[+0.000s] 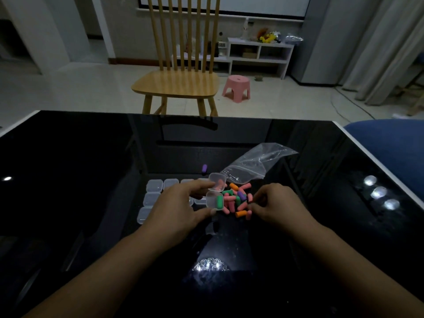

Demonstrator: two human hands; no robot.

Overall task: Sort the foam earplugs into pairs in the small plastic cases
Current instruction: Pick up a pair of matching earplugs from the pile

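Dimming the whole scene, low light leaves small detail hard to read on the glossy black table [68, 180], where only glare spots and reflections are picked out. An open small clear case [214, 195] is held by the left hand [181, 207], pinched between thumb below and fingers above; one green earplug [219, 202] is seen in the lower half, while the pink shape behind the upper half cannot be placed inside or behind it. Several closed cases [154, 192], translucent and rounded-square, are partly hidden under that hand, so their count cannot be told. The right hand [280, 203] is held with fingers curled together at the edge of the earplug pile [238, 199]; whether a plug is pinched cannot be told. The plugs are short foam cylinders in pink, orange, green and purple, heaped loosely between the hands. One purple earplug [204, 168] lies apart, farther back. A crinkled clear zip bag [257, 164] lies just behind the pile. A wooden slat-back chair [179, 81] is cut off at the top edge.
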